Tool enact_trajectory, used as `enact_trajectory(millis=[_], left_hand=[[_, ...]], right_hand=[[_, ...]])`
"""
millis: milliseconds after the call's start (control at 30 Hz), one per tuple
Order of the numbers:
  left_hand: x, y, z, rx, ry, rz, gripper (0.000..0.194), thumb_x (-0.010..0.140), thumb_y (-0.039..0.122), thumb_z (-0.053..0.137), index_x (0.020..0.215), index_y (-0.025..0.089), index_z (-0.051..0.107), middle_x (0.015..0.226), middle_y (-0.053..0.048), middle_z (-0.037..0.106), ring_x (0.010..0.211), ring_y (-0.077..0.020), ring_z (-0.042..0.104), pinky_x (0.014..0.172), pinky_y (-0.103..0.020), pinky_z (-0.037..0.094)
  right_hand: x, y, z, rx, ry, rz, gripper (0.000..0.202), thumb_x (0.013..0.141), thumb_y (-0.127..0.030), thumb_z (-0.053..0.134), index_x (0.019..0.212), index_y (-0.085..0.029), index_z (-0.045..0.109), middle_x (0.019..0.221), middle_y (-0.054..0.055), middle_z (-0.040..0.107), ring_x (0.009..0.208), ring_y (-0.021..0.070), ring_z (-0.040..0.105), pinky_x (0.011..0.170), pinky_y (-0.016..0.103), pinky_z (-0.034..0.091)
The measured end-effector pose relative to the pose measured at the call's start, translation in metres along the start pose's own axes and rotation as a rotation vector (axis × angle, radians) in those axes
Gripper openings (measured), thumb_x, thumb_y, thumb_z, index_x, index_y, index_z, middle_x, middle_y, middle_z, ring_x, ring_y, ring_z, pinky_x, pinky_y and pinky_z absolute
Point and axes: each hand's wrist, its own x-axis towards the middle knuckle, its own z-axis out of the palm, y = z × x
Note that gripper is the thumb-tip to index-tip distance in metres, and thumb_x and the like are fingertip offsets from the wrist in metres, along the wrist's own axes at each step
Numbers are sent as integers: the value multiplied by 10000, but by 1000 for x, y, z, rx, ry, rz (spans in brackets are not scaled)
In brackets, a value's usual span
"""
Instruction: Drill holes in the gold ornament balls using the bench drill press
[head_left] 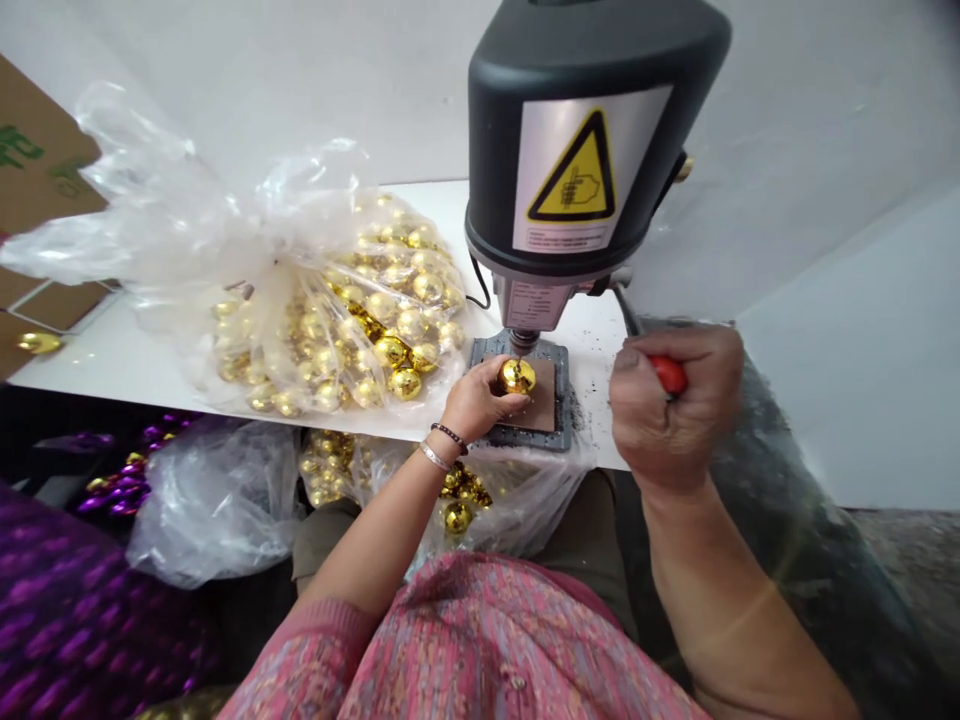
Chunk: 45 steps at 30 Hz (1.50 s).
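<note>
The gold ball [517,376] is sitting directly under the chuck [523,341] of the drill press [600,60], on a brown board [544,397] which is lying on the grey base [565,400] of this machine. The person's left hand [472,402] is reaching in from the left of the drill press; its thumb and forefinger are pinching the ball, and the other fingers are mostly hiding, so I cannot tell how they are bending. The bit is standing at the top of the ball, but I cannot tell if it is only touching or is going inside. To the right of the drill press, the right hand [679,432] is wrapping its curled fingers around the red knob [670,376] of the lever [628,310].

I am supposing that the ball is light and probably hollow, with a stiff, thin wall which may crack under hard pressing. Its mirror-like skin is looking smooth, so it could easily slip or spin. I am thinking the best hold is around its middle, from two opposite sides, with the fingertips well below the bit.

To the left of the drill press, a clear plastic bag [217,240] is resting on the white table [75,365] and is containing many similar balls.
</note>
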Motion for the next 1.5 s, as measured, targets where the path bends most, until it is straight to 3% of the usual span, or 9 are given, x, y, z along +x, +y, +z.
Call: enact_trajectory(millis=[333,533,767,933,1133,1200,1333,1400,1500], left_hand=[[-4,4,0,15,37,26,463,719,227,793,1166,181,684,1059,-29,718,927,-178,630,817,-262,476],[-4,3,1,12,34,29,395,724,240,784,1104,184,692,1006,-15,716,891,-169,627,788,-255,474],[-6,2,1,-52,17,-32,516,713,289,780,1204,194,656,965,8,704,847,-156,625,780,-248,487],[-37,2,-15,-76,-22,8,499,717,270,779,1189,170,648,904,6,676,785,-135,597,709,-226,478],[-89,-24,-53,28,-249,127,635,680,396,858,1244,191,649,1121,-74,692,695,-109,560,666,-247,508],[-91,-31,-62,99,-137,81,596,745,426,814,1263,189,641,1138,-91,691,667,-103,556,670,-258,520],[-70,-28,-78,449,288,-128,283,937,309,591,1177,182,673,1174,-128,678,906,-189,660,840,-316,530],[-58,-22,-85,643,302,-277,242,932,281,575,1128,190,684,1225,-140,654,1022,-243,668,854,-337,525],[-49,-17,-91,841,166,-421,246,890,305,608,1100,193,672,1202,-141,650,1001,-283,687,789,-351,527]], right_hand=[[-16,22,24,215,77,-88,87,843,-208,507,929,-221,503,797,-28,563,708,72,607,679,245,546],[-28,35,34,259,70,-90,91,839,-283,500,835,-201,459,662,-40,473,610,78,535,677,295,569],[22,2,9,147,62,114,220,888,-358,511,835,-148,548,722,-19,583,641,54,548,600,204,415],[59,-11,7,214,23,321,291,869,-383,532,749,-125,476,667,-45,501,547,26,498,541,181,392],[55,-16,12,245,110,346,166,808,-280,527,738,-133,490,631,-44,497,504,62,541,489,199,374],[55,-17,13,260,140,336,117,795,-237,516,736,-140,487,623,-49,497,482,63,537,471,203,369],[54,-17,14,262,143,331,94,801,-207,502,731,-145,514,609,-50,493,471,60,538,449,205,364],[53,-15,13,259,132,309,101,813,-200,496,737,-140,523,628,-49,509,479,51,542,463,201,376],[49,-11,13,222,125,282,103,836,-208,503,763,-136,518,642,-58,515,485,33,534,502,191,386]])
